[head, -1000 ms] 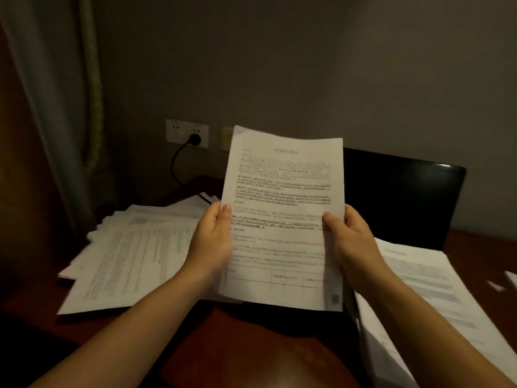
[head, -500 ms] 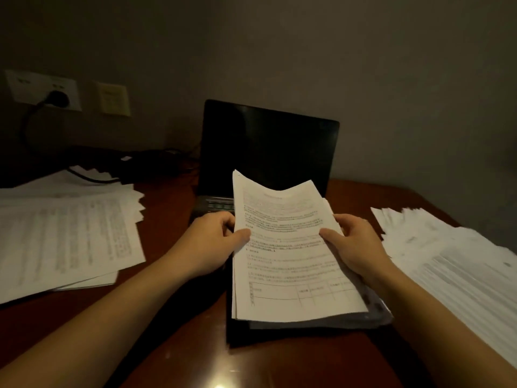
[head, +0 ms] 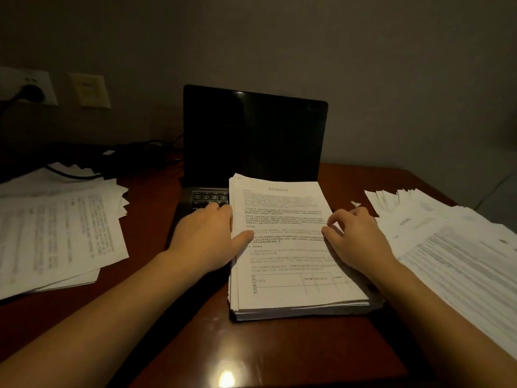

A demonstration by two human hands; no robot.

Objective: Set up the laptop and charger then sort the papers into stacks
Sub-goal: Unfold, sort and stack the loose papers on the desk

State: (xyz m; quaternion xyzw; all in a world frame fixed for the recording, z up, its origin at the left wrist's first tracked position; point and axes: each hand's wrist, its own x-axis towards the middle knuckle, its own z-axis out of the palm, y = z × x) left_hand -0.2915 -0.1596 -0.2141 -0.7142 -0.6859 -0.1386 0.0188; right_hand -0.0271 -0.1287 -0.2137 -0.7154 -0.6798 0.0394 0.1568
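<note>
The middle stack of papers point(head: 293, 247) lies flat and printed side up on the lower half of the open laptop point(head: 251, 141), whose dark screen stands upright at 12 o'clock from the stack. Neither grip is closed on anything. The left hand point(head: 207, 236) rests with its fingers straight along the stack's left edge at 9 o'clock and its thumb laid on the top sheet. The right hand point(head: 355, 239) sits at the right edge at 3 o'clock, thumb on the sheet and bent fingertips touching the paper's side. The stack lies between the two hands, touched by both and lifted by neither. The glossy reddish-brown table point(head: 279, 345) carries a fanned left pile point(head: 56, 233) well apart at 9 o'clock and a wider right pile point(head: 447, 247) near at 3 o'clock, with a bright lamp reflection at 6 o'clock. A plain grey wall point(head: 363, 65) stands behind, with a white wall outlet point(head: 30, 88) holding a dark plug at 10 o'clock and a pale switch plate point(head: 89, 91) just beside it. The room is dim. The stack hides most of the keyboard, so only a few keys show at its left. Print on the papers is too small to read. The left and right piles run off the frame edges, and cables behind the left pile blur into shadow.
</note>
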